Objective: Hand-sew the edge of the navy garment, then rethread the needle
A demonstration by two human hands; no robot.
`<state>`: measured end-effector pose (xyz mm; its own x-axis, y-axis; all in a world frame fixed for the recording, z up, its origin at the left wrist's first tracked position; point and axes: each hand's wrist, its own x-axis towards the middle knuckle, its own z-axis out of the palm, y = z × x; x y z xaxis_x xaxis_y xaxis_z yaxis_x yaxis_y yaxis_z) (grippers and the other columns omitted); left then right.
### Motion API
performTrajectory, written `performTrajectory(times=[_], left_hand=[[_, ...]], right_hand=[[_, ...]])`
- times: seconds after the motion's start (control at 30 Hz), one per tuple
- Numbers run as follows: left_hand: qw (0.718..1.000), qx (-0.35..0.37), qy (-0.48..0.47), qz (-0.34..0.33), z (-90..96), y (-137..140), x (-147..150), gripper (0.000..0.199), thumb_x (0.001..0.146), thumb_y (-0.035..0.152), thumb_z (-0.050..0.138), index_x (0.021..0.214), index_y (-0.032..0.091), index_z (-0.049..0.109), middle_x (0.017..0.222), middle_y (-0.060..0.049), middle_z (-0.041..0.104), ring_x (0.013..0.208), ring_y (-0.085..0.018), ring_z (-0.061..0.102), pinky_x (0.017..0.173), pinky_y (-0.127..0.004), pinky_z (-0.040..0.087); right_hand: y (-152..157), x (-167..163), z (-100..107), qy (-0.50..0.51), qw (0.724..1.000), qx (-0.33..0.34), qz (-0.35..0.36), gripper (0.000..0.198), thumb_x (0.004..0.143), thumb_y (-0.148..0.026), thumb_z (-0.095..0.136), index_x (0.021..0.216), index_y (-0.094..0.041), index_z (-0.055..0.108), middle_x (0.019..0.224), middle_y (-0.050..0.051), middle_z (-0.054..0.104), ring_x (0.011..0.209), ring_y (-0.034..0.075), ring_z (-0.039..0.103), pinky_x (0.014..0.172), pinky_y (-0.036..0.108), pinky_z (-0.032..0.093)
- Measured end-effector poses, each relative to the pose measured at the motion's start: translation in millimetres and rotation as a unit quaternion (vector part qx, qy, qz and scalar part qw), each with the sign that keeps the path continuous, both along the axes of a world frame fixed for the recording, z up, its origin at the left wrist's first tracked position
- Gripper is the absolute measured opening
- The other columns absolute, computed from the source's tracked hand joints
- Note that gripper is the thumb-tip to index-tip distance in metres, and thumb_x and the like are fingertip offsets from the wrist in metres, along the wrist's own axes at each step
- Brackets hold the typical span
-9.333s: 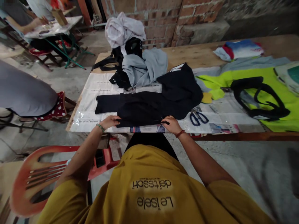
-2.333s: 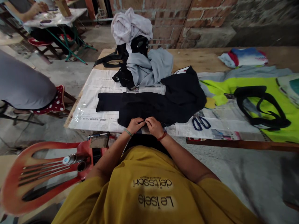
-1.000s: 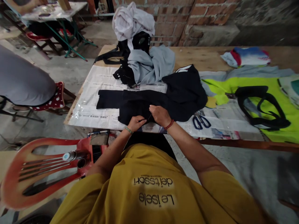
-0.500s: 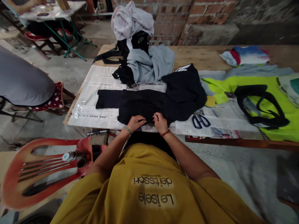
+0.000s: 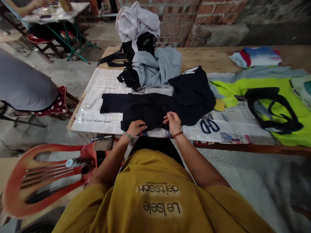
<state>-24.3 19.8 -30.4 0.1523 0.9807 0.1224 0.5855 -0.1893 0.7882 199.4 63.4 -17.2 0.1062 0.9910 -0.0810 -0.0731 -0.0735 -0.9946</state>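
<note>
A dark navy, nearly black garment [image 5: 148,108] lies spread on the newspaper-covered table in front of me, one narrow piece stretching to the left. My left hand [image 5: 136,128] is closed on its near edge, thumb and fingers pinching the cloth. Over the same edge, further right, my right hand [image 5: 173,122] holds its fingertips together in a pinch, slightly raised. Whatever is in that pinch is too small to make out. Dark-handled scissors [image 5: 209,126] rest to the right of my right hand, their blades partly hidden by the garment.
Behind the garment are a grey cloth [image 5: 157,66], a black bag [image 5: 145,42] and a white cloth [image 5: 136,22]. Neon-yellow fabric [image 5: 264,84] with a black strap [image 5: 274,111] covers the right side. A red chair [image 5: 48,181] holding a flask stands left; people sit nearby.
My hands have moved apart: the left slid left along the garment's near edge, while the right rose slightly and shifted right. The garment's near edge shifted a little.
</note>
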Motion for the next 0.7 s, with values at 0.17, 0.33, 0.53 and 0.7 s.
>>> performTrajectory(times=[0.17, 0.33, 0.53, 0.7], left_hand=[[1.000, -0.002, -0.028, 0.000, 2.8, -2.6, 0.6, 0.017, 0.077, 0.031, 0.066, 0.078, 0.015, 0.071, 0.076, -0.002, 0.065, 0.071, -0.013, 0.059, 0.067, -0.023, 0.046], [1.000, -0.003, -0.029, 0.004, 4.0, -2.5, 0.2, 0.017, 0.078, 0.031, 0.065, 0.078, 0.015, 0.071, 0.075, -0.002, 0.065, 0.071, -0.012, 0.059, 0.067, -0.023, 0.045], [0.999, 0.025, -0.044, 0.011, 1.2, -5.2, 1.7, 0.015, 0.077, 0.030, 0.066, 0.079, 0.016, 0.071, 0.076, -0.003, 0.065, 0.071, -0.013, 0.059, 0.067, -0.023, 0.046], [0.998, 0.038, -0.053, 0.006, 0.7, -7.1, 1.3, 0.016, 0.078, 0.031, 0.066, 0.079, 0.016, 0.071, 0.075, -0.003, 0.065, 0.070, -0.012, 0.059, 0.066, -0.023, 0.047]], right_hand=[[-30.4, 1.4, 24.4, 0.026, 0.997, 0.049, 0.050, 0.027, 0.084, -0.048, 0.053, 0.097, -0.024, 0.052, 0.069, -0.005, 0.061, 0.045, 0.007, 0.053, 0.047, 0.020, 0.042], [-63.9, -5.6, 17.8, -0.125, 0.980, 0.053, 0.145, 0.025, 0.087, -0.043, 0.049, 0.098, -0.022, 0.059, 0.066, -0.004, 0.059, 0.046, 0.008, 0.049, 0.050, 0.022, 0.041], [-65.9, -19.5, 11.5, -0.302, 0.920, 0.013, 0.249, 0.020, 0.085, -0.023, 0.046, 0.088, -0.020, 0.066, 0.061, -0.002, 0.060, 0.059, 0.012, 0.056, 0.060, 0.023, 0.043], [-61.5, -25.9, 16.4, -0.333, 0.909, 0.012, 0.249, 0.021, 0.088, -0.025, 0.046, 0.086, -0.021, 0.066, 0.060, -0.002, 0.061, 0.062, 0.013, 0.058, 0.063, 0.023, 0.042]])
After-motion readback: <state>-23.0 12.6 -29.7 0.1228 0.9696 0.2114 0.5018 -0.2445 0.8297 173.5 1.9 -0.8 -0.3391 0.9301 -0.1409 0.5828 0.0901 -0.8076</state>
